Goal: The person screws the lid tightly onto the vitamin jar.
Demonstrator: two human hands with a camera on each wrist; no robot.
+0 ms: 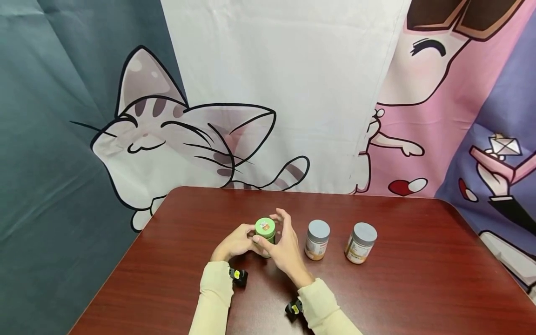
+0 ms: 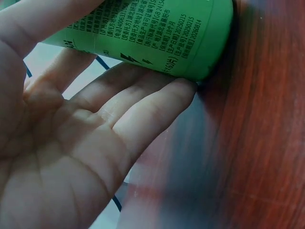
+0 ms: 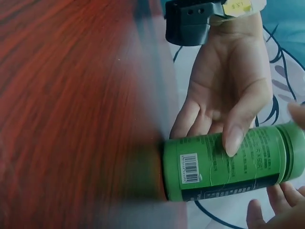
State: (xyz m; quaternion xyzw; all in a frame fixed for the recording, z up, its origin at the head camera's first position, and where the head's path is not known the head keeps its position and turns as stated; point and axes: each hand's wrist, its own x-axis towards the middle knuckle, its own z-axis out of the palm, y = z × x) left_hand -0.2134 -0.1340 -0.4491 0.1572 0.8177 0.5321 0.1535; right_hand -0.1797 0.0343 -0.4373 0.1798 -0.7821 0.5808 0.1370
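Note:
A green bottle [image 1: 265, 228] with a green lid is upright on the table between my two hands. Around its body my left hand [image 1: 237, 242] curls, with the thumb [image 3: 234, 138] across the printed label and the other fingers [image 2: 157, 107] against the opposite side. My right hand [image 1: 288, 246] is spread about the lid end, thumb on the near side and fingers beyond it. The right wrist view has those fingertips [image 3: 256, 212] close to the lid; firm contact cannot be made out. A barcode shows on the green bottle [image 3: 214, 162] there.
Two grey-lidded jars stand to the right of my right hand: a nearer jar [image 1: 317, 239] and a farther jar [image 1: 360, 243]. The red-brown wooden table [image 1: 167, 279] ends at a patterned cloth backdrop [image 1: 284, 93]. Each wrist carries a small black camera [image 1: 238, 277].

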